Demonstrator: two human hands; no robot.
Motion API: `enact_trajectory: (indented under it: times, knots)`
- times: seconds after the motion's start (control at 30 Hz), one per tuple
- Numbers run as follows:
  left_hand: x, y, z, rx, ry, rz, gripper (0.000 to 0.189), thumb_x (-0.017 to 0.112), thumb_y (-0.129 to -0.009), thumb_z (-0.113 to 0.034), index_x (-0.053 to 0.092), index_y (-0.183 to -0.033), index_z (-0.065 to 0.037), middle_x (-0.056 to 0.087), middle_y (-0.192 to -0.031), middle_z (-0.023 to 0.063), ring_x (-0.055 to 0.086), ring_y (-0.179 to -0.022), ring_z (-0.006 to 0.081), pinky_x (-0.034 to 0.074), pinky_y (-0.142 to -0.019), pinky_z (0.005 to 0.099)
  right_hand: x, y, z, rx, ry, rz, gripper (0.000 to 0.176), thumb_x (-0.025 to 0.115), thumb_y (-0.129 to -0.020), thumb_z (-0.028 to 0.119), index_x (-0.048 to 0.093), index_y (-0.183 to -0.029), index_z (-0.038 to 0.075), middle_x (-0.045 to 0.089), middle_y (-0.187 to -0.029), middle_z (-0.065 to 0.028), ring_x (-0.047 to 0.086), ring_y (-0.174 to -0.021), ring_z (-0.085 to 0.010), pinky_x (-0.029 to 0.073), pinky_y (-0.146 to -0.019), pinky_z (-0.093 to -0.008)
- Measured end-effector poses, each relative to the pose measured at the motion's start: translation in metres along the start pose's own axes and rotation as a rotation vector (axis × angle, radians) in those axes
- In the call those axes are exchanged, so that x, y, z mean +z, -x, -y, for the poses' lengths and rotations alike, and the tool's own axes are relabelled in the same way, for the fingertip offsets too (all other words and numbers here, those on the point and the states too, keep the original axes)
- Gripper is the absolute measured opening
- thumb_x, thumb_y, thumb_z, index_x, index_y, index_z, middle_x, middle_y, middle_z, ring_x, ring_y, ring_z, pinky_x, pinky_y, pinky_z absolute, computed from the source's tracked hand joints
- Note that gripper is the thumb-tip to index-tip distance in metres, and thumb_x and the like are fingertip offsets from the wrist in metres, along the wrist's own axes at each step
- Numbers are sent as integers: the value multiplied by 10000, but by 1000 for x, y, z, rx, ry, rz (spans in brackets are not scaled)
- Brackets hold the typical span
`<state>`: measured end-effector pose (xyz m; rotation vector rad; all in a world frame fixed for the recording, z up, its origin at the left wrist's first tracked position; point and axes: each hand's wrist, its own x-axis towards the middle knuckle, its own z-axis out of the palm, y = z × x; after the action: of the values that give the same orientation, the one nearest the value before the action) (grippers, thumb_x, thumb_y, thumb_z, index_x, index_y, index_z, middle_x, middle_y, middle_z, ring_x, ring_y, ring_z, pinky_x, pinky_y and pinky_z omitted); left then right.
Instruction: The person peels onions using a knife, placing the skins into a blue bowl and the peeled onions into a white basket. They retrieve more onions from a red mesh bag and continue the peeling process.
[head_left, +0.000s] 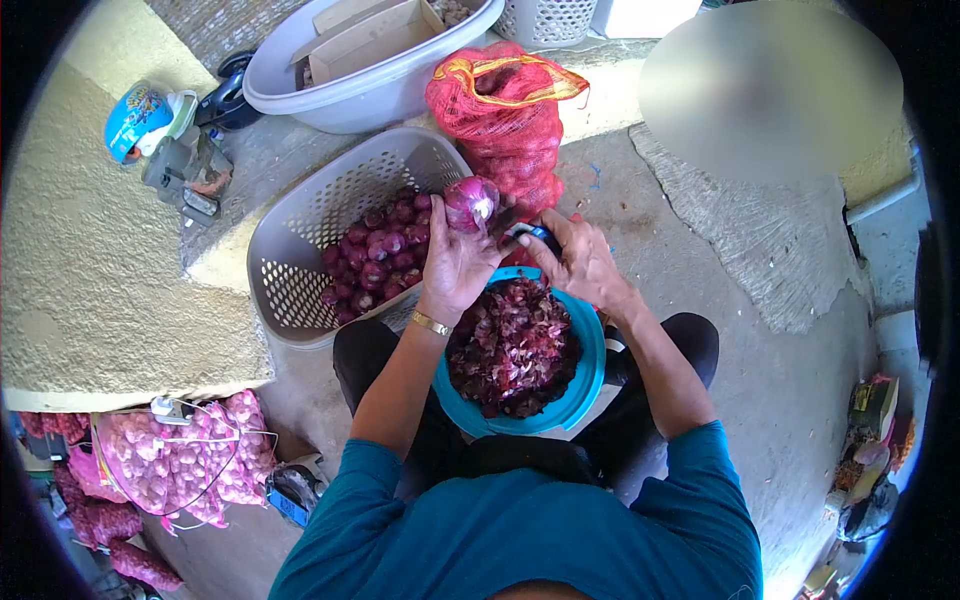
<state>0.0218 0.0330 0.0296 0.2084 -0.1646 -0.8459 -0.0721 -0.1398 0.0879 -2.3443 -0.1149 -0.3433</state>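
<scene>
A large red onion [468, 204], with a pale patch on its side, rests in my left hand [458, 262], whose thumb stands up along it. My right hand [583, 258] is closed around the black handle of a small knife [540, 238], the tool pointing toward the onion. Below both hands, a turquoise tub [590, 370] between my knees is heaped with dark red onion skins [515, 345]. To the left stands a grey perforated basket [290, 225], part filled with red onions [375, 260].
Beyond the hands stands a red mesh sack [505, 130] of onions. A large grey basin [380, 95] sits behind the basket on a ledge. Netted bags of garlic [180, 455] lie at lower left. A blue cup [138, 118] and a glass jar [170, 160] stand at upper left.
</scene>
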Motion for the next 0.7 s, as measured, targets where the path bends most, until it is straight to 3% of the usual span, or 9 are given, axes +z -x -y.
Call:
enact_trajectory:
  times: [0.1, 0.33, 0.7]
  knots:
    - [-1, -2, 0, -18, -29, 21, 720, 397, -958, -647, 495, -1361, -58, 570, -1329, 144, 512, -1251, 294, 364, -1099, 474, 5, -2, -5, -105, -42, -94, 259, 652, -928, 247, 561, -899, 6, 578, -701, -241, 603, -691, -440, 449, -583, -474]
    - [0, -2, 9, 75, -89, -27, 633, 482, -965, -568, 486, -1357, -71, 574, -1299, 97, 506, -1239, 241, 380, -1088, 440, 9, -8, -4, 46, -186, -115, 278, 589, -979, 237, 530, -869, -12, 545, -674, -238, 569, -621, -410, 430, -568, -454]
    - [4, -1, 18, 60, -253, 41, 633, 414, -969, -616, 495, -1351, -117, 580, -1300, 51, 507, -1236, 207, 357, -1095, 453, 17, -13, -6, 36, -216, -87, 300, 565, -992, 262, 521, -879, -13, 548, -704, -249, 579, -672, -428, 439, -600, -465]
